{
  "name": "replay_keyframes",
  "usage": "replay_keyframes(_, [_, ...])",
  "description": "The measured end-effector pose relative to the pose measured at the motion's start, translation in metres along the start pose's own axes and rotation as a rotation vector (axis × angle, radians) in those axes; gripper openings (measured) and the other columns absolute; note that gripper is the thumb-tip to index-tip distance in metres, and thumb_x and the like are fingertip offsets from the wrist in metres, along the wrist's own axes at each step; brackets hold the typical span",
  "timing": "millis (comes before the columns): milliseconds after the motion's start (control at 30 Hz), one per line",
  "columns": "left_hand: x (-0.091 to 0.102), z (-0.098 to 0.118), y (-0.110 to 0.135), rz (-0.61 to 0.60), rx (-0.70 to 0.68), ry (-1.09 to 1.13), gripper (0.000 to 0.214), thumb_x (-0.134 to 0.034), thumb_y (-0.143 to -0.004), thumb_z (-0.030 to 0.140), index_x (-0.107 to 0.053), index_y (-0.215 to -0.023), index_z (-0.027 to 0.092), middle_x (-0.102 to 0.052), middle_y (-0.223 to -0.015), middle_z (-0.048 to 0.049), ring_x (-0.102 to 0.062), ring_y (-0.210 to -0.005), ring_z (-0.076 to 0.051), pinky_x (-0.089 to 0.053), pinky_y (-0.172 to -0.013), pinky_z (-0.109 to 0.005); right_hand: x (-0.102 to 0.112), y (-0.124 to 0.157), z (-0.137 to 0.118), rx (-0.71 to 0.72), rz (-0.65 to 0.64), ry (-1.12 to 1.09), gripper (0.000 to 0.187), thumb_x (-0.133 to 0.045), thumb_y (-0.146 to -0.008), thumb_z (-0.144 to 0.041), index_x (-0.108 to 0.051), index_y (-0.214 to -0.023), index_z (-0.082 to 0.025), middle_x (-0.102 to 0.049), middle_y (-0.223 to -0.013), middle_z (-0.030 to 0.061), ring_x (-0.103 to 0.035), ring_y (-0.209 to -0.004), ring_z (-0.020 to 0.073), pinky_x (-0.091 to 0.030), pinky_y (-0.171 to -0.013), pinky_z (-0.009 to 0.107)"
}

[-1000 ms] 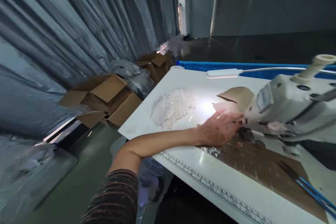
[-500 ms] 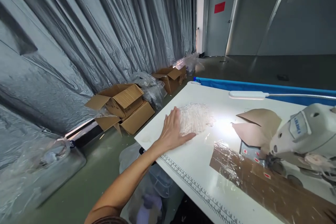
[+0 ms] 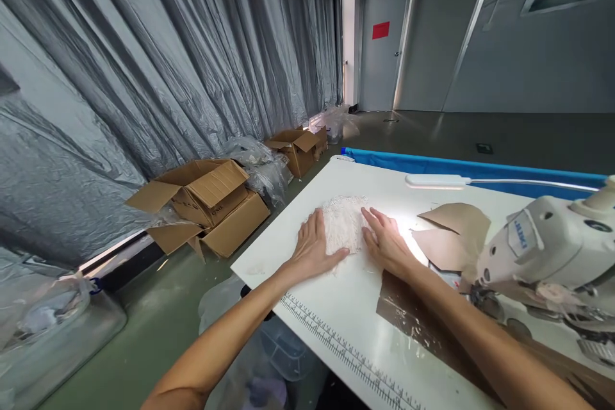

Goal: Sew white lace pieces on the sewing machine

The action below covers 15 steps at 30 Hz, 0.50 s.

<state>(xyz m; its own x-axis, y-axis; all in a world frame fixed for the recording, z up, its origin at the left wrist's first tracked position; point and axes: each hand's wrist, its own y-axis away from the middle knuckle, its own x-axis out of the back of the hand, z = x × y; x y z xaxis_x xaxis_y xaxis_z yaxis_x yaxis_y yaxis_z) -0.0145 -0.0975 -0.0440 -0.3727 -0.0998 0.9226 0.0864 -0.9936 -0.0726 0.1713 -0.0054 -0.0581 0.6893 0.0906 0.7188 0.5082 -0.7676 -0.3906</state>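
A piece of white, fluffy-looking material [image 3: 342,224] lies flat on the white table [image 3: 298,205]. My left hand [image 3: 312,246] rests on its left edge, fingers stretched out and thumb spread along the near side. On the opposite edge, my right hand [image 3: 384,240] lies with its fingers extended, touching the material. Neither hand grips anything. Right of my right hand are tan cut pieces [image 3: 449,237], next to a white sewing machine [image 3: 538,237]. Under my right forearm runs a brown strip [image 3: 398,307] with shiny clear tape or film on it.
A white lamp [image 3: 437,181] on a thin arm reaches over the table's far side. Along the near edge runs a printed ruler [image 3: 336,346]. Open cardboard boxes [image 3: 206,195] and clear plastic bags [image 3: 264,173] sit on the floor at left, by a grey curtain [image 3: 192,45].
My right hand has come in from the right onto the material's right edge. My left hand stays at the left edge. The view has shifted slightly, showing more of the wall.
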Motion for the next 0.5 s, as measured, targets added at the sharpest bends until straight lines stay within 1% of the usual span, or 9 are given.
replay_keyframes(67, [-0.005, 0.007, 0.001, 0.024, -0.062, -0.021, 0.107, -0.048, -0.086, 0.065, 0.017, -0.15, 0.01, 0.003, -0.158, -0.0231, 0.0, -0.147, -0.038, -0.017, -0.116, -0.06, -0.01, -0.01, 0.003, 0.0, -0.025, -0.032, 0.047, -0.034, -0.093, -0.028, -0.052, -0.133, -0.011, -0.052, -0.133, 0.0235, -0.046, -0.125, 0.0371, -0.043, -0.096, 0.06])
replay_keyframes(133, [-0.011, 0.014, 0.0, 0.044, -0.134, -0.052, 0.106, -0.049, -0.086, 0.065, 0.016, -0.151, 0.011, 0.004, -0.159, -0.0219, 0.003, -0.147, -0.039, -0.014, -0.117, -0.06, -0.012, -0.014, 0.006, 0.017, -0.047, -0.067, 0.045, -0.031, -0.092, -0.024, -0.058, -0.126, -0.011, -0.058, -0.126, 0.0218, -0.051, -0.121, 0.0351, -0.044, -0.096, 0.058])
replay_keyframes(233, [-0.018, 0.026, -0.006, 0.068, -0.223, -0.111, 0.103, -0.049, -0.085, 0.069, 0.006, -0.153, 0.014, 0.003, -0.159, -0.02, 0.007, -0.146, -0.041, -0.009, -0.116, -0.063, -0.001, -0.018, 0.012, 0.054, -0.087, -0.134, 0.046, -0.027, -0.092, -0.019, -0.061, -0.122, -0.018, -0.065, -0.12, 0.0131, -0.059, -0.112, 0.0272, -0.049, -0.095, 0.049])
replay_keyframes(300, [-0.022, 0.033, -0.014, 0.071, -0.258, -0.143, 0.102, -0.05, -0.082, 0.073, -0.003, -0.154, 0.017, 0.0, -0.16, -0.0188, 0.007, -0.146, -0.042, -0.007, -0.115, -0.066, 0.006, -0.021, 0.018, 0.058, -0.088, -0.165, 0.047, -0.028, -0.091, -0.018, -0.06, -0.125, -0.021, -0.065, -0.122, 0.0099, -0.059, -0.114, 0.0237, -0.049, -0.097, 0.045])
replay_keyframes(333, [-0.023, 0.036, -0.019, 0.069, -0.266, -0.154, 0.102, -0.05, -0.081, 0.075, -0.007, -0.154, 0.018, -0.001, -0.16, -0.0186, 0.007, -0.146, -0.043, -0.007, -0.114, -0.067, 0.008, -0.022, 0.021, 0.045, -0.073, -0.17, 0.048, -0.029, -0.09, -0.018, -0.058, -0.128, -0.02, -0.064, -0.125, 0.0102, -0.058, -0.117, 0.0234, -0.048, -0.1, 0.045])
replay_keyframes(400, [-0.025, 0.042, -0.03, 0.055, -0.279, -0.166, 0.104, -0.05, -0.078, 0.079, -0.012, -0.154, 0.019, -0.003, -0.16, -0.0187, 0.005, -0.146, -0.044, -0.008, -0.113, -0.069, 0.01, -0.021, 0.024, -0.001, -0.021, -0.167, 0.05, -0.03, -0.089, -0.019, -0.054, -0.133, -0.017, -0.059, -0.132, 0.014, -0.052, -0.125, 0.0256, -0.044, -0.104, 0.049])
replay_keyframes(467, [-0.027, 0.047, -0.04, 0.043, -0.294, -0.173, 0.103, -0.049, -0.077, 0.08, -0.015, -0.153, 0.019, -0.004, -0.16, -0.0187, 0.003, -0.146, -0.044, -0.009, -0.113, -0.069, 0.011, -0.014, 0.022, -0.045, 0.038, -0.157, 0.052, -0.03, -0.09, -0.022, -0.05, -0.137, -0.014, -0.053, -0.137, 0.0178, -0.045, -0.132, 0.0286, -0.038, -0.108, 0.054])
replay_keyframes(500, [-0.028, 0.049, -0.044, 0.043, -0.302, -0.179, 0.101, -0.049, -0.079, 0.078, -0.016, -0.153, 0.019, -0.005, -0.16, -0.0185, 0.001, -0.146, -0.044, -0.01, -0.113, -0.069, 0.012, -0.007, 0.019, -0.06, 0.062, -0.152, 0.053, -0.031, -0.09, -0.022, -0.048, -0.138, -0.014, -0.052, -0.138, 0.0184, -0.041, -0.134, 0.0295, -0.035, -0.109, 0.056])
